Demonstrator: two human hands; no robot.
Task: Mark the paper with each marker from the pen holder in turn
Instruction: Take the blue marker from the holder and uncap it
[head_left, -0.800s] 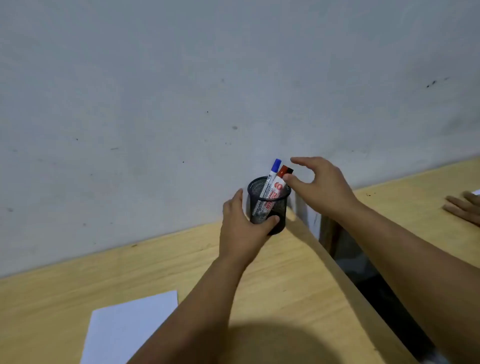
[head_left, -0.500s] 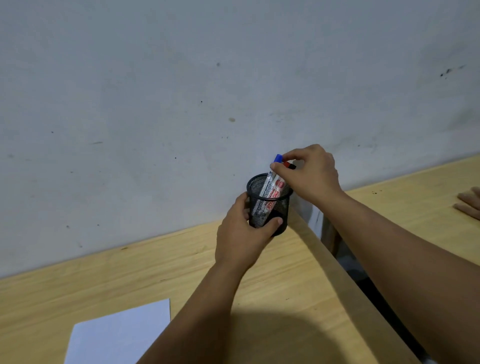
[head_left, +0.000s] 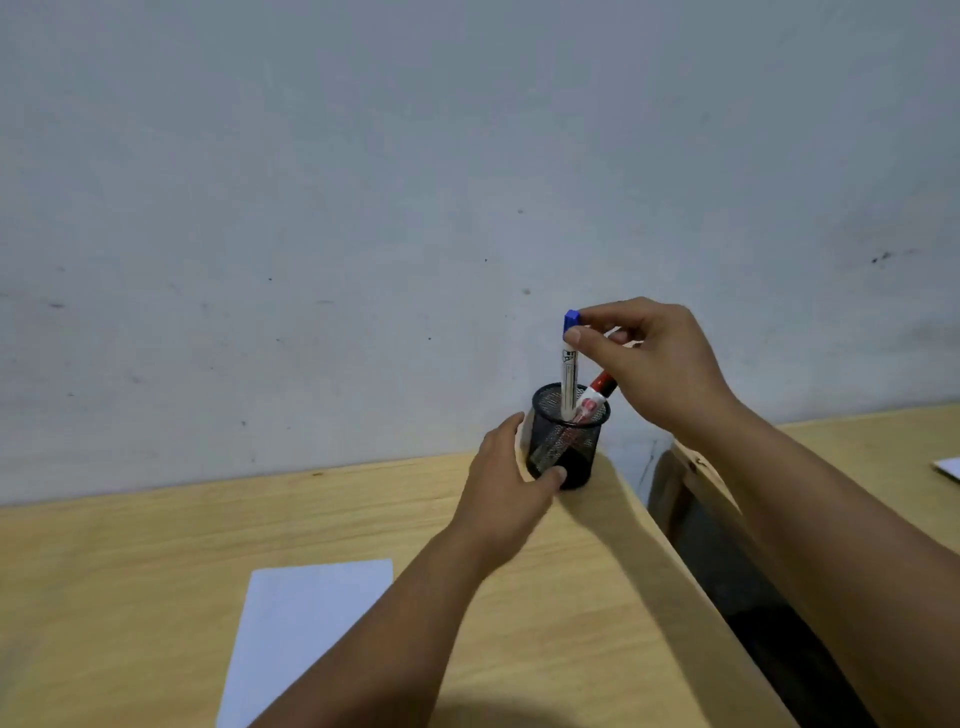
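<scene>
While right hand (head_left: 654, 364) fingers pinch its blue cap, white-barrelled blue marker (head_left: 568, 374) stands upright | left hand (head_left: 506, 491) grips black mesh pen holder (head_left: 569, 441)

Place: a plain study or office corner.
Tabletop (head_left: 156, 545): light wood, pushed against the wall.
Wall (head_left: 363, 182): bare, grey-white, with small dark specks.
Desk things: a black mesh holder (head_left: 569, 447) with markers, and a white paper (head_left: 311, 623).
Next desk (head_left: 883, 447): same wood, just right, across a dark gap.
</scene>
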